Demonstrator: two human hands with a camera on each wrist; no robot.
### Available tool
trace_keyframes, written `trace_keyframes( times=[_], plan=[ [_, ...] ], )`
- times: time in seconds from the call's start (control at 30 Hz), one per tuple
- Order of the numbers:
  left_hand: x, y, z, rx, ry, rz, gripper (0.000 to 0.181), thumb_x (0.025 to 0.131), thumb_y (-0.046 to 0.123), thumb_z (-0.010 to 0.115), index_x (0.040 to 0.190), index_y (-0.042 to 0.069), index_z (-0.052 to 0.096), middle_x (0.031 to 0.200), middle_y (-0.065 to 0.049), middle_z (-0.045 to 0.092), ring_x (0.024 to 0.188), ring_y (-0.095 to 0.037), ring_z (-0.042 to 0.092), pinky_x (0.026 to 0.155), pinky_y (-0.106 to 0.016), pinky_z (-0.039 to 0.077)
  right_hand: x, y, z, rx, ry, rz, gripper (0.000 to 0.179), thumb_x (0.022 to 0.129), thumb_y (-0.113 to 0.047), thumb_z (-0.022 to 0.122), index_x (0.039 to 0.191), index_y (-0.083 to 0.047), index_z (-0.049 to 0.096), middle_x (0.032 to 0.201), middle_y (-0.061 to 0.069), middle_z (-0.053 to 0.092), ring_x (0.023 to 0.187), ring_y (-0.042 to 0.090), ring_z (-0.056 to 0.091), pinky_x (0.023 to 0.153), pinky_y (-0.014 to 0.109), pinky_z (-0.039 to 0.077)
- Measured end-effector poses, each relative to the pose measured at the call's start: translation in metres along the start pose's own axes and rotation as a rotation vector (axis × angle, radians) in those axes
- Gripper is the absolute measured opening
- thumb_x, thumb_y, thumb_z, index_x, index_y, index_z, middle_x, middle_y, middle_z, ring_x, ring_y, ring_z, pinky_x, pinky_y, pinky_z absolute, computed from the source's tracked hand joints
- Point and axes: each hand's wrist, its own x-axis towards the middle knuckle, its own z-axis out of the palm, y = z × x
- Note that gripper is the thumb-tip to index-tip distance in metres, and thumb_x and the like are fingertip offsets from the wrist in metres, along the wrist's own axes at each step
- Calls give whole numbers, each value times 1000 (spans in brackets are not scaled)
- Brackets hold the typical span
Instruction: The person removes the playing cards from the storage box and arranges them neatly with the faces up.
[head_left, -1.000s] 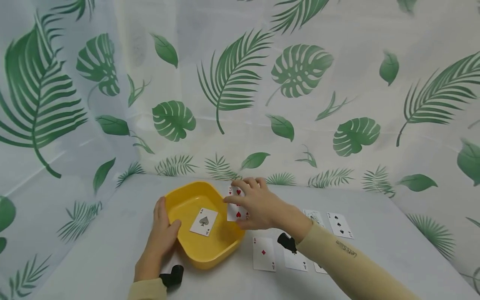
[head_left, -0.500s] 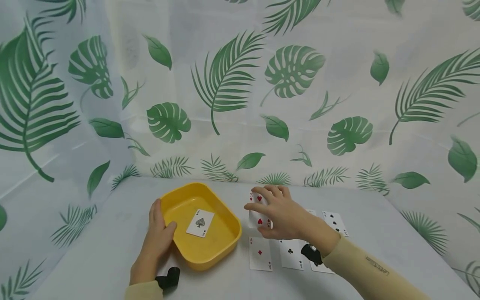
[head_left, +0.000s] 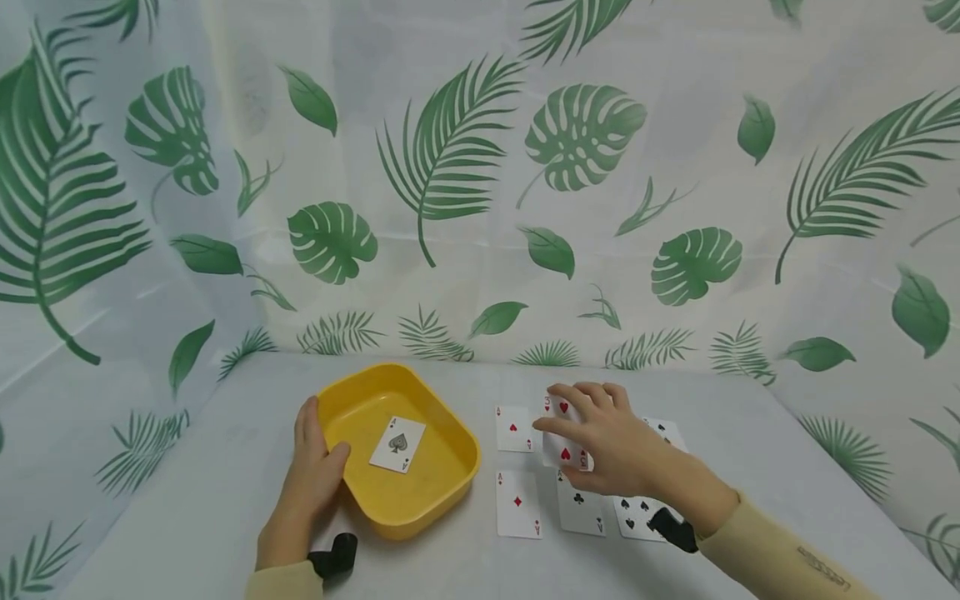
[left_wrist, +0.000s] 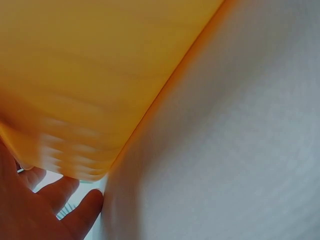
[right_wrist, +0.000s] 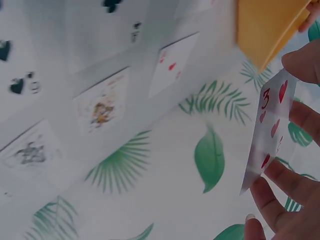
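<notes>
In the head view my right hand [head_left: 607,437] pinches a three of hearts playing card [right_wrist: 272,117] by its edges, raised over the laid-out cards. The right wrist view shows the thumb at one end and fingertips at the other. My left hand [head_left: 313,483] rests against the left outer side of a yellow tray [head_left: 420,517], thumb near the rim, fingers extended along the wall. An ace of spades [head_left: 398,445] lies face up inside the tray. Close to the held card lie the ace of hearts [head_left: 514,429] and ace of clubs [head_left: 581,508].
An ace of diamonds [head_left: 517,505] lies right of the tray, with a spade card [head_left: 637,518] farther right. Another spade card [head_left: 666,433] is partly behind the right hand. Two picture cards show in the right wrist view, one coloured [right_wrist: 102,102], one grey [right_wrist: 32,150]. Leaf-patterned cloth [head_left: 480,250] hangs behind.
My right hand has moved right with the three of hearts, from beside the tray to over the cards, uncovering the ace of hearts. The left hand stays against the tray; the view has shifted slightly.
</notes>
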Motion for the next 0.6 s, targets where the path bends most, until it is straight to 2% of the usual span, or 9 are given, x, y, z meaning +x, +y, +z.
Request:
trace_keyframes(
  times=[0.3,0.6],
  plan=[
    [1,-1,0,12,-9,0,90,91,11,45,159,6,-14,166,-18,-13,148,-40,13,119,-57,11,-45,13,2,-5,-7,67,58,72,-32,85,127,-30,66,140,15,51,121,37,47,92,61,32],
    [1,1,-1,19,-12,-6,90,92,10,45,159,5,-14,166,-18,-13,148,-39,11,119,-56,11,-90,25,11,45,-64,171,56,69,-28,88,122,-28,70,140,15,53,122,39,47,92,61,29]
  ],
)
